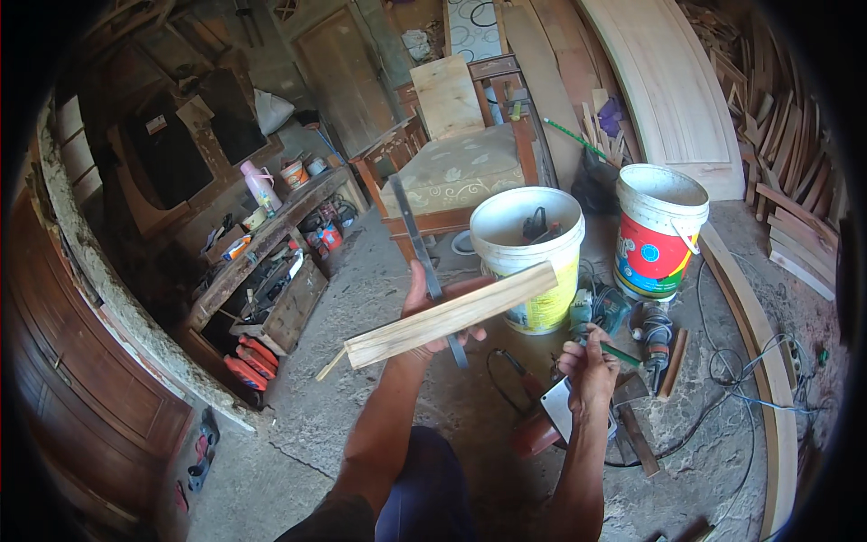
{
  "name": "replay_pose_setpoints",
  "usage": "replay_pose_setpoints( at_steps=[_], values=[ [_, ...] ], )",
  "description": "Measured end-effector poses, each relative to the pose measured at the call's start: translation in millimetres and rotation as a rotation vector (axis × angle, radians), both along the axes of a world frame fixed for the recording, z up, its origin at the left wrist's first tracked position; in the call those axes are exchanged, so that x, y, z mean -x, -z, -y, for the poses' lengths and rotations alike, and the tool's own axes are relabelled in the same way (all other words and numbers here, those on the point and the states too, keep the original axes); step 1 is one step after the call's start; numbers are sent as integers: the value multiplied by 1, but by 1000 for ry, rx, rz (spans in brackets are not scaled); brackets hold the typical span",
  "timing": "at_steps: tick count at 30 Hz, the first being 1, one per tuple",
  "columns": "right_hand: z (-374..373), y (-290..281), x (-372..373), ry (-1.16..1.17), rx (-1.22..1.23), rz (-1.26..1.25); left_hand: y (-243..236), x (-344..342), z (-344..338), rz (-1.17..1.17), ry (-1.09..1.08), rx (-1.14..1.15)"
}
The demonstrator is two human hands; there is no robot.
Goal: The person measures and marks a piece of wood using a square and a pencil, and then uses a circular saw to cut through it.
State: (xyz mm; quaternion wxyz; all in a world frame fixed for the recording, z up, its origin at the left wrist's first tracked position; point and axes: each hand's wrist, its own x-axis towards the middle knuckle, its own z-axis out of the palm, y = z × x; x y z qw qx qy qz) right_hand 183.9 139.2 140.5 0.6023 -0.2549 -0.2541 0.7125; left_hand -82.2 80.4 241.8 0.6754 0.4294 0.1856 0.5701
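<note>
My left hand [417, 307] is closed around a short, pale piece of wood [452, 314] with a splinter hanging off its near end. In the same hand, a flat dark metal bar [415, 230] crosses the wood and sticks out above and below it. Lower right, my right hand [589, 359] is closed on a thin green stick [621, 354], which looks like a pencil; its other end is hidden in the fingers. The right hand is apart from the wood. Just below it on the floor lies a red power tool [537, 435] with a flat silver plate [567, 411].
Two paint buckets, one yellow-white [528, 257] and one red [659, 235], stand ahead. A green power tool [607, 307] and a grey one [654, 334] lie near them, among cables [741, 379]. An upholstered wooden chair [456, 167] is behind. A low workbench [262, 244] stands left; a curved board [754, 361], right.
</note>
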Motion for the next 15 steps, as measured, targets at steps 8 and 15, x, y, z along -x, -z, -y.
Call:
replay_pose_setpoints(
  at_steps=[8, 15],
  values=[
    [-10, 0, -31, -64, -114, 89, 32, -56, -23, -207, 415, 196],
    [-18, 28, -22, 113, 80, -114, 32, -94, -27, 75, 309, 251]
  ],
)
